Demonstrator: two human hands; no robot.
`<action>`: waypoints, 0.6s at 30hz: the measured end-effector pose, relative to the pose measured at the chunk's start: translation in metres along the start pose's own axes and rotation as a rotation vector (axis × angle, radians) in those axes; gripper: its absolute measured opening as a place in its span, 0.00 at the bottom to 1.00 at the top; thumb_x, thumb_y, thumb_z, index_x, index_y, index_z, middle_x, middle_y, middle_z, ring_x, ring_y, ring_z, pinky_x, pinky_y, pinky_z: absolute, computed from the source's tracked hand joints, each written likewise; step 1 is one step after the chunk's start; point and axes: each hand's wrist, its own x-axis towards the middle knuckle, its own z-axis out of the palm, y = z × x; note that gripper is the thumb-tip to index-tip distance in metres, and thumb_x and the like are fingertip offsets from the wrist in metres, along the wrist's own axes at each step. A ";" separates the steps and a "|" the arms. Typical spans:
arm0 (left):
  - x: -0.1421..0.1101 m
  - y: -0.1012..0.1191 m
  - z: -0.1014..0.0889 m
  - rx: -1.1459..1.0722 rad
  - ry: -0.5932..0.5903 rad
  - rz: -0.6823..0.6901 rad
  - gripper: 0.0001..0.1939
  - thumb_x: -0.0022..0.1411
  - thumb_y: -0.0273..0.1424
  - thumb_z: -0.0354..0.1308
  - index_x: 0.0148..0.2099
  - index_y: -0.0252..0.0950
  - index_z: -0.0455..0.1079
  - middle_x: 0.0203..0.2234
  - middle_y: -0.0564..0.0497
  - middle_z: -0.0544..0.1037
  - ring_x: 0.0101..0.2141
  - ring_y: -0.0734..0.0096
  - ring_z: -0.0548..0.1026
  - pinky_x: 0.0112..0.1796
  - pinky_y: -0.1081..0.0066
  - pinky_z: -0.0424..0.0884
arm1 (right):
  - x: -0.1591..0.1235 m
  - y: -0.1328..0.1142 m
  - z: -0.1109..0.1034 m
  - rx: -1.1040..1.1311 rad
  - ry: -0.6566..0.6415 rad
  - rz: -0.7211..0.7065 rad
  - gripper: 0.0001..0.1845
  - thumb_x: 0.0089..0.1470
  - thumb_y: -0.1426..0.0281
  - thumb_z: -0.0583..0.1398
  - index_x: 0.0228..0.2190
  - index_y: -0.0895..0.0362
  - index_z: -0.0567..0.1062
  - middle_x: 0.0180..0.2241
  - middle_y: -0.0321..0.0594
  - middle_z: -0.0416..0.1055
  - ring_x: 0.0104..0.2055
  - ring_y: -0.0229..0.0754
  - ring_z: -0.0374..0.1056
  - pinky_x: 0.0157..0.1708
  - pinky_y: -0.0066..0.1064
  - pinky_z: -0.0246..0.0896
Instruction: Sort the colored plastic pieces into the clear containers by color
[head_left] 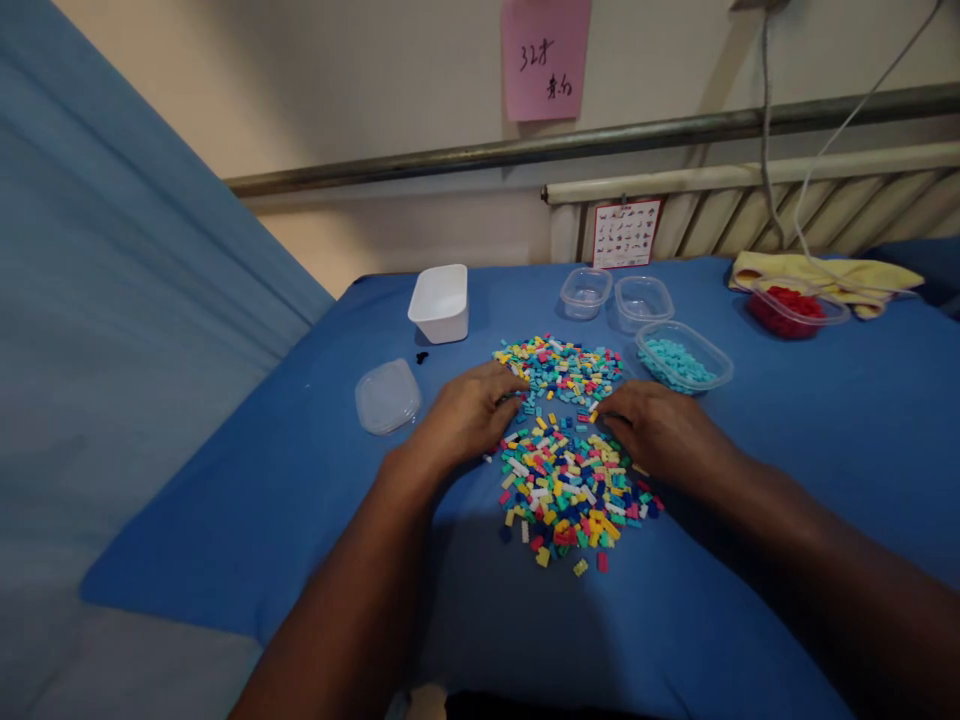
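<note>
Small toy building bricks in mixed colours lie loose on the blue cloth in two heaps, a far heap and a nearer, wider heap. Between them is a thin scatter of bricks. My left hand rests at the left of this gap, its thumb and forefinger slightly apart at the edge of the bricks. On the other side, my right hand has its fingers curled down beside several small bricks. Whatever may be between those fingertips is too small to make out.
Behind the right hand stands a clear tub of turquoise bricks. Two clear tubs sit farther back. A red-filled tub is by a yellow cloth. Left are a white box, clear lid and black bits.
</note>
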 end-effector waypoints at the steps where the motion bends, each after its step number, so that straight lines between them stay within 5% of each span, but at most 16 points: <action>1: 0.000 0.004 0.003 0.061 -0.035 0.020 0.13 0.76 0.29 0.57 0.53 0.38 0.82 0.47 0.45 0.83 0.50 0.56 0.80 0.51 0.58 0.76 | 0.001 0.000 0.000 -0.007 -0.006 -0.004 0.14 0.72 0.72 0.59 0.40 0.55 0.86 0.42 0.47 0.84 0.46 0.51 0.78 0.46 0.38 0.67; 7: 0.003 0.017 0.013 0.348 -0.135 0.030 0.13 0.75 0.30 0.57 0.54 0.35 0.81 0.45 0.40 0.81 0.48 0.49 0.78 0.49 0.52 0.76 | 0.002 -0.005 0.000 -0.074 -0.026 -0.040 0.14 0.71 0.74 0.59 0.36 0.54 0.83 0.34 0.44 0.79 0.38 0.49 0.75 0.38 0.37 0.63; 18: 0.010 0.014 0.013 0.320 -0.158 0.059 0.12 0.73 0.29 0.60 0.54 0.37 0.82 0.45 0.42 0.82 0.49 0.50 0.79 0.49 0.55 0.75 | 0.003 -0.006 0.002 -0.078 0.008 -0.067 0.13 0.67 0.79 0.58 0.39 0.56 0.83 0.35 0.46 0.79 0.40 0.51 0.76 0.40 0.38 0.66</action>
